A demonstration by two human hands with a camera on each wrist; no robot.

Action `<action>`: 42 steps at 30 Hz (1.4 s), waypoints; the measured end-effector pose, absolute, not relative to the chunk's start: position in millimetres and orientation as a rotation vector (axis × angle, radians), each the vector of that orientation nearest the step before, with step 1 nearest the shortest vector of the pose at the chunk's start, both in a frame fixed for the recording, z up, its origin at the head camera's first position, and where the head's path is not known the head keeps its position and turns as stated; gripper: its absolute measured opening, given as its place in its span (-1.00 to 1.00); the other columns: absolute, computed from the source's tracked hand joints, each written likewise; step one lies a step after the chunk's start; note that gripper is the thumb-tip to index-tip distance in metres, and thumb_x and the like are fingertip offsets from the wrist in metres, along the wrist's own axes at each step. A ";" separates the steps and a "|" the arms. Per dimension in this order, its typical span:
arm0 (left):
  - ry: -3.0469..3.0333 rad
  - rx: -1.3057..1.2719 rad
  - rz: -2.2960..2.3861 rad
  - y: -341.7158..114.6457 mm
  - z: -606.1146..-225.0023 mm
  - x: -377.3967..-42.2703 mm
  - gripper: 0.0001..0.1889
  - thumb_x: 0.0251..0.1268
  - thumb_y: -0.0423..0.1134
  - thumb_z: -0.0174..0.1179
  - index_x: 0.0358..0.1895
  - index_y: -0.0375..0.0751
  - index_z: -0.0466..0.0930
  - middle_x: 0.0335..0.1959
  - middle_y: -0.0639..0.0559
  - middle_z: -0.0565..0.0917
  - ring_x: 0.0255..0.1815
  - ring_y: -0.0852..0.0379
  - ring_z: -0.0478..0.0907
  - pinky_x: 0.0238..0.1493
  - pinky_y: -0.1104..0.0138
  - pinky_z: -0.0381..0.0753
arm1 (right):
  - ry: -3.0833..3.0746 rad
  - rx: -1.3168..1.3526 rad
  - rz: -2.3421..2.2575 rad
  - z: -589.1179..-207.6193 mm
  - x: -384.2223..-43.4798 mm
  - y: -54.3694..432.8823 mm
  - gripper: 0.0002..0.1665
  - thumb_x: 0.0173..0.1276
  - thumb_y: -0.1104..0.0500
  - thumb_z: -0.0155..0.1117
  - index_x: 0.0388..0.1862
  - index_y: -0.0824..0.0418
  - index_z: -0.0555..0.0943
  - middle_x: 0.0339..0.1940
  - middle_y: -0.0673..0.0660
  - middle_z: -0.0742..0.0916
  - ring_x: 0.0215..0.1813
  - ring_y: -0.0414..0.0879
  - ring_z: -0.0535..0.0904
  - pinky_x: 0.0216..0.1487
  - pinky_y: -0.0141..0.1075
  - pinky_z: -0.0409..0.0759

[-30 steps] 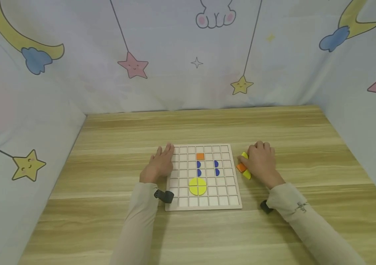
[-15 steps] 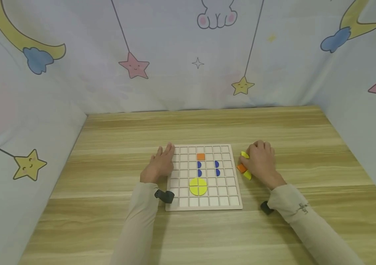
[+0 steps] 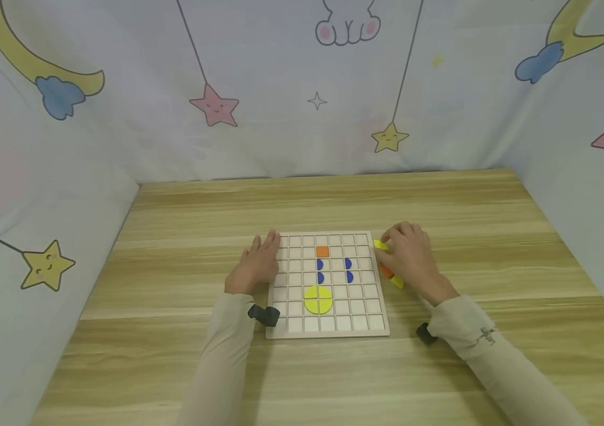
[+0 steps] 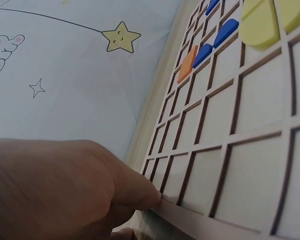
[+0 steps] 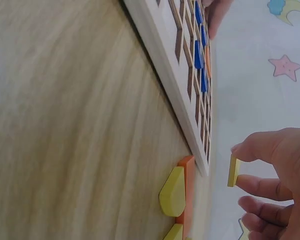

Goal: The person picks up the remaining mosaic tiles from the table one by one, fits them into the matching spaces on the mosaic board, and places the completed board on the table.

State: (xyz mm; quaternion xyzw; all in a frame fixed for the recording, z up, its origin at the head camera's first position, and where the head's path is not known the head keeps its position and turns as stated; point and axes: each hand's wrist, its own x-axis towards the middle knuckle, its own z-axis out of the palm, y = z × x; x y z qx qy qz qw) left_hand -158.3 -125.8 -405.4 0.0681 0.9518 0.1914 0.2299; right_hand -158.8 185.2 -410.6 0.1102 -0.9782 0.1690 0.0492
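Note:
My right hand (image 3: 410,254) is beside the board's right edge, pinching a yellow tile (image 5: 233,170) between thumb and fingertip. That tile is raised above the table in the right wrist view. A light wooden grid board (image 3: 328,333) lies flat in front of me. My left hand (image 3: 260,261) rests along its left edge, fingers stretched toward the far corner; the left wrist view shows a digit on the rim. On the board sit an orange square (image 3: 322,252), several blue half-round tiles (image 3: 349,277) and yellow quarter-round tiles forming a circle (image 3: 318,300).
Loose orange tiles (image 5: 189,192) and yellow tiles (image 5: 173,192) lie on the table just right of the board, partly under my right hand. The wood-grain table (image 3: 323,384) is enclosed by printed cloth walls (image 3: 302,136) at the back and sides.
My right hand has lifted a yellow tile from the loose pieces and moved slightly left toward the board. The left hand and the tiles on the board look unchanged.

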 end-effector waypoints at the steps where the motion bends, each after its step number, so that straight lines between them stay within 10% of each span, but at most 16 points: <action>1: 2.619 0.189 0.527 -125.8 -405.4 -158.3 -0.37 0.45 -0.32 -0.35 0.54 -0.21 -0.24 0.58 -0.06 -0.29 0.56 -0.24 -0.39 0.46 -0.22 -0.20 | -2.979 0.344 0.520 -410.0 -158.5 183.9 -0.62 0.26 -0.01 0.27 -0.15 0.29 0.64 0.04 0.28 0.58 0.12 0.22 0.39 0.12 0.10 0.35; 42: 2.612 0.183 0.514 -125.5 -404.8 -159.7 -0.37 0.44 -0.32 -0.35 0.54 -0.21 -0.27 0.58 -0.05 -0.31 0.56 -0.23 -0.40 0.47 -0.20 -0.21 | -2.864 0.963 0.618 -414.5 -140.0 147.9 -0.77 0.17 0.08 0.42 -0.23 0.14 0.66 -0.13 0.02 0.65 -0.01 -0.07 0.48 0.06 -0.18 0.52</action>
